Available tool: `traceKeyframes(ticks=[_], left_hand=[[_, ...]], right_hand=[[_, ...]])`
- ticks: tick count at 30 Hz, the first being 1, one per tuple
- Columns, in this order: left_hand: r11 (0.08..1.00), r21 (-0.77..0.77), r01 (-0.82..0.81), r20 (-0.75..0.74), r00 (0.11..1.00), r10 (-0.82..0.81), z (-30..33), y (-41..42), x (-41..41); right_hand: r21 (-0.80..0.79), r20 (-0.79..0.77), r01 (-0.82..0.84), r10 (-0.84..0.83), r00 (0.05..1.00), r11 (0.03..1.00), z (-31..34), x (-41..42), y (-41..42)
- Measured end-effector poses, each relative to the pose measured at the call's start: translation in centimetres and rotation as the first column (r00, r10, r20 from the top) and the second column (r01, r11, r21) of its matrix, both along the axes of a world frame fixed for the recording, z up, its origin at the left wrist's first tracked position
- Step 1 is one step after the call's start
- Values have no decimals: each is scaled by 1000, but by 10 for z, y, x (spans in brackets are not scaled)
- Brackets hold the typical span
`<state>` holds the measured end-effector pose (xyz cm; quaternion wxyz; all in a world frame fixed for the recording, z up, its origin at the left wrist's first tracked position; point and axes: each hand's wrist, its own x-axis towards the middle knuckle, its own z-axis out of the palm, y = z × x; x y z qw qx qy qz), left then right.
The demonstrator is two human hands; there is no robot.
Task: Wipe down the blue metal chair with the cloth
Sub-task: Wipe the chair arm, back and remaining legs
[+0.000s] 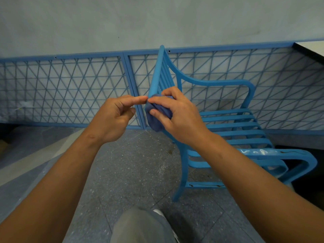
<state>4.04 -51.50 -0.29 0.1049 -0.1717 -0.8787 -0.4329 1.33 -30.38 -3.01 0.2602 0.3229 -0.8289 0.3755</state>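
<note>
Right hand (177,114) has the dark blue cloth (156,116) bunched up, gripping it against the lower end of the blue metal chair's (228,120) backrest top rail; left hand (114,116) holds nothing, forefinger stretched out touching the cloth, other fingers loosely curled; chair stands on the speckled floor (133,172) by a blue mesh fence (70,88).

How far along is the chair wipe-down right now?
Nothing looks finished yet. In hand: the right hand grips the dark blue cloth against the top rail of the backrest, while the left hand touches its edge. Left: the seat slats and the near armrest, which shows white smears.
</note>
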Motion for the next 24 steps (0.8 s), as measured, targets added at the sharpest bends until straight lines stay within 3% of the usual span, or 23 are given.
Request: traceKeyframes(ticks=[3,6,10,16,24], left_hand=[[1000,25,-8,14,1000,8,0,0,1],[999,-37,-9,-13,1000,9,0,1,1],[998,-55,-30,-29,999,28,-2,2,2],[997,-46,-56,-87,995,52,-1,8,5],[988,12,-154,-203,967,153,-31,35,13]], right_hand=[[129,-145,-10,29,989,992,-9,2,18],[218,-121,11,16,993,976,-15,1,40],[17,24,40,-41,999,999,-3,-5,31],[-110,93,81,-71,993,991,-23,15,-8],[47,199,248,-252,947,968,-92,39,54]])
